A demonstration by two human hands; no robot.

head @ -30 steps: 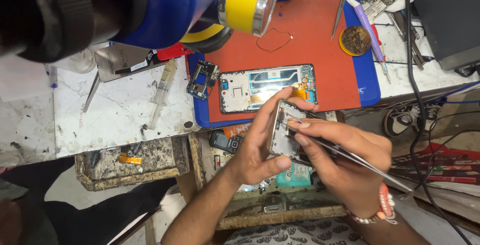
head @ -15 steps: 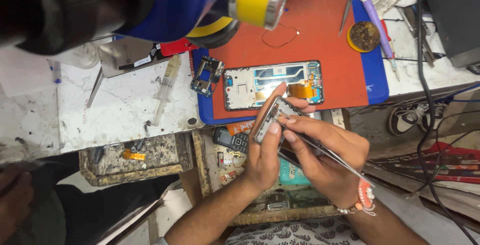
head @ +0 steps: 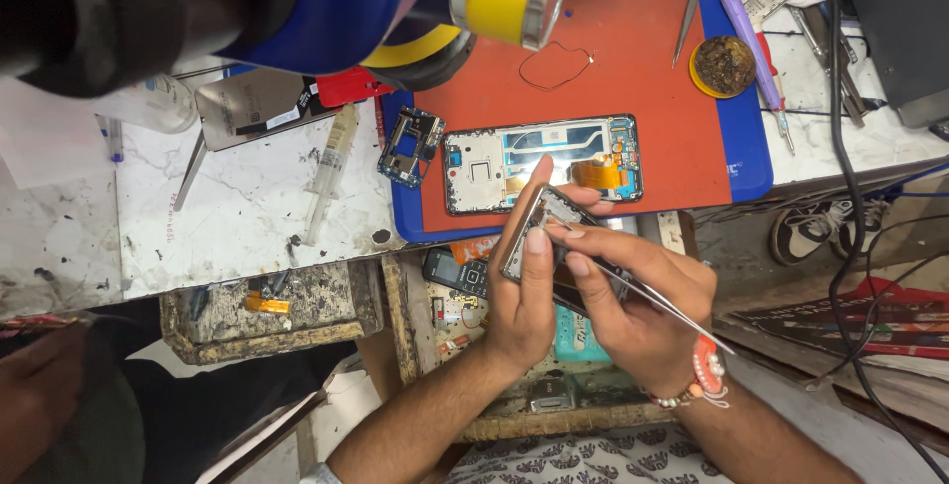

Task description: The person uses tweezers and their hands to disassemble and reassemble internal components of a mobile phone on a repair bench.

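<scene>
Tilting small phone part (head: 542,232) at frame centre, pinched upright in left hand (head: 524,296) so its face meets tweezers (head: 652,296) gripped by right hand (head: 638,311). Just above: opened phone frame (head: 544,163) flat on red mat (head: 633,69); syringe (head: 329,173) left, on marble.

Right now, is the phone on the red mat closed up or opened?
Opened. The phone lies flat on the red mat with its back off, showing the white inner plate and an orange ribbon cable.
</scene>
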